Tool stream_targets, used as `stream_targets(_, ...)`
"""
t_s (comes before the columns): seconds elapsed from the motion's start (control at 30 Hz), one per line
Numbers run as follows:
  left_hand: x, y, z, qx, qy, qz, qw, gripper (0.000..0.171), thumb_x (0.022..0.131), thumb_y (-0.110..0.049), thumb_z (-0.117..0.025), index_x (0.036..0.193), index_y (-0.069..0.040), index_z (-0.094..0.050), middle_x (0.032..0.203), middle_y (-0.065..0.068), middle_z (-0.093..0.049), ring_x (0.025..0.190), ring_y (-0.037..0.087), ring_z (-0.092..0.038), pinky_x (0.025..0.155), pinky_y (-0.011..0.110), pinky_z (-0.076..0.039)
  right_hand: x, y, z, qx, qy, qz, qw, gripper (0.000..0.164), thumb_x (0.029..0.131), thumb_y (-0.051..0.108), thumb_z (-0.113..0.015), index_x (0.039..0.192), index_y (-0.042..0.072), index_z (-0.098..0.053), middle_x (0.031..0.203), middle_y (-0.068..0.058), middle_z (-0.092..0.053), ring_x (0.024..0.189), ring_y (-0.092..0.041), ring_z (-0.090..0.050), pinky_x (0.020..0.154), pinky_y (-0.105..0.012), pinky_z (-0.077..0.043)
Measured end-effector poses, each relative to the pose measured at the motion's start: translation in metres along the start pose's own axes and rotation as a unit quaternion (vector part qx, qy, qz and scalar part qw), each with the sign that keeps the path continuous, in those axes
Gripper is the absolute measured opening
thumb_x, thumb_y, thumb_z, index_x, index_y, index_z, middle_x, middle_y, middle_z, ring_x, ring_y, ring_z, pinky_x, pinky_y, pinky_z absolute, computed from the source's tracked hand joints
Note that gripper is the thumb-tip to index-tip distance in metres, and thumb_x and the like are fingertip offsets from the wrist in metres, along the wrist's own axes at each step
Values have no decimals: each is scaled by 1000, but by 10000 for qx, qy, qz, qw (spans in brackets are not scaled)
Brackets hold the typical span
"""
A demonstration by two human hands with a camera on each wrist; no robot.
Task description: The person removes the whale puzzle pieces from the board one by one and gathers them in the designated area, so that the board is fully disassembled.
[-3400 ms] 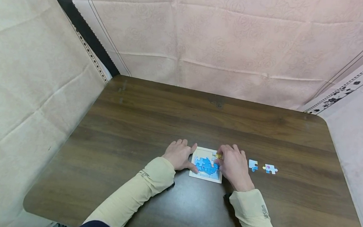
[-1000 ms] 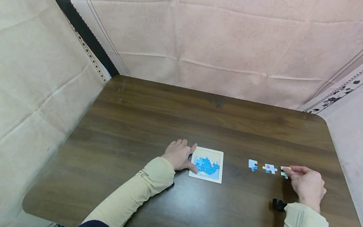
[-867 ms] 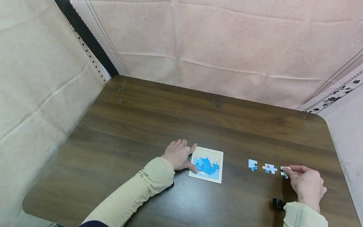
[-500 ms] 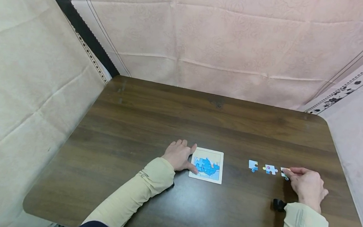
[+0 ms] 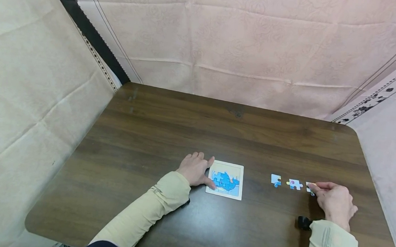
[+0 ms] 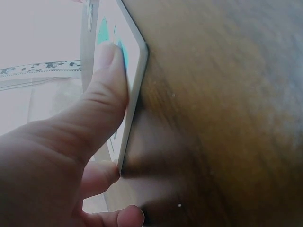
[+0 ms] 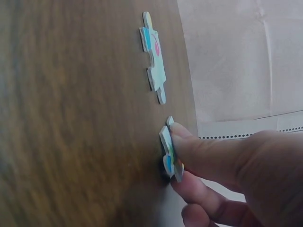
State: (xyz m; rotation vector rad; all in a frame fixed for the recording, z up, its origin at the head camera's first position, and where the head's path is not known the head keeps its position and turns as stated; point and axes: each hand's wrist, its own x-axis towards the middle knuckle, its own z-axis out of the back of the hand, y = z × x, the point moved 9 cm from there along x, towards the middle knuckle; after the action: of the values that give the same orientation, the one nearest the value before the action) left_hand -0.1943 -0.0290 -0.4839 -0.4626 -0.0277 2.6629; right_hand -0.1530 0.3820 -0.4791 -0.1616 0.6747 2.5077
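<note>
In the head view a jigsaw board with a pale frame lies flat, blue whale pieces in it and its upper part bare. My left hand rests at its left edge, fingers spread; in the left wrist view the thumb lies on the frame and a fingertip touches its edge. Out to the right, my right hand pinches a puzzle piece between thumb and fingers, at the tabletop. That piece is partly hidden by the thumb.
Two loose puzzle pieces lie in a row between the board and the right hand: one white and blue, one with a pink mark. The brown wooden table has pale cloth hanging behind it.
My right hand has moved from the board's upper right to the far right, carrying a yellow-marked piece to the end of the row. During the last second little moves; the left hand stays put.
</note>
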Motion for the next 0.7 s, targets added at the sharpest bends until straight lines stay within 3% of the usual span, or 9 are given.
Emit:
stream_targets(0.37, 0, 0, 0, 5, -12, -2, 10000, 101, 69, -76, -65, 151, -23, -38, 130, 15, -54, 110, 26, -50, 92, 39, -41, -1, -3, 0, -103, 118, -108, 9998, 52, 83, 59, -67, 103, 12, -76, 120, -22, -63, 110, -52, -48, 76, -54, -28)
stream_targets(0.7, 0, 0, -1, 3, -7, -3, 10000, 101, 69, -76, -65, 151, -23, -37, 128, 14, -54, 107, 26, -49, 90, 38, -41, 0, -2, -1, -8, -36, -6, 10000, 48, 84, 57, -68, 101, 12, -76, 115, -20, -66, 109, -51, -49, 77, -55, -29)
